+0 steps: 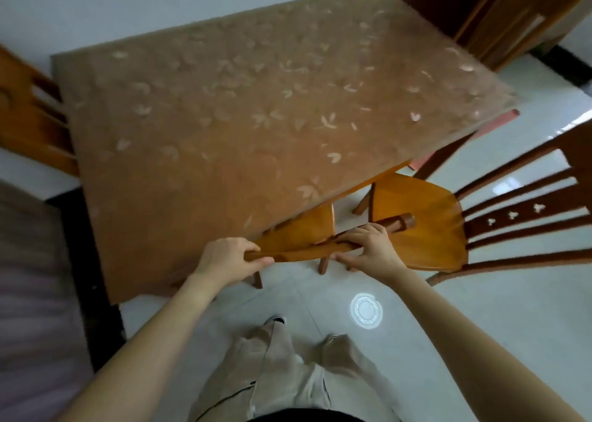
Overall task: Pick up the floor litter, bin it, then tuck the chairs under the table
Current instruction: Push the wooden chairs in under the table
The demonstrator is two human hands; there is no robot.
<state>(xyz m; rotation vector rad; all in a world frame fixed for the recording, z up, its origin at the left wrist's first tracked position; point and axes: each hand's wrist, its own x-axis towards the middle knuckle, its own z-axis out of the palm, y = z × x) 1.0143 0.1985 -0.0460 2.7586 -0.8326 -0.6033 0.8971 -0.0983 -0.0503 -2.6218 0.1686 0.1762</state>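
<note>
A wooden chair (298, 229) stands at the near side of the table (224, 107), its seat partly under the tabletop. My left hand (224, 259) grips the left end of the chair's top rail. My right hand (368, 248) holds the same rail further right, fingers over it and thumb beneath. A second wooden chair (426, 219) stands at the table's right corner, with its seat out from under the table and its slatted back toward the right.
A third chair (25, 114) stands at the table's left side. A fourth chair (493, 14) is at the far right by the wall. A round light reflection (366, 310) shows on the white tiled floor near my feet. A pale sofa (28, 293) fills the left edge.
</note>
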